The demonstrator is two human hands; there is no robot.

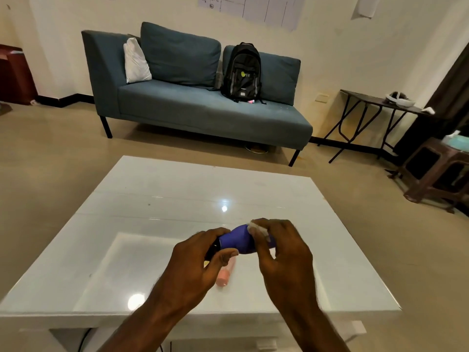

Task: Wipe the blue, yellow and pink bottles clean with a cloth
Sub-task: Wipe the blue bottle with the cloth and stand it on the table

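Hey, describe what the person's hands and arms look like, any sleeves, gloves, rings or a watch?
Both forearms are bare as far as the frame shows, with no sleeves in view. The left hand and right hand wear no gloves, and no ring, watch or bracelet is visible on the fingers or wrists. The edges are slightly motion-blurred, so fine details cannot be made out.

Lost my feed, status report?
Left hand grips blue bottle above table. Right hand presses cloth on it. Pink bottle lies below. Yellow unseen.
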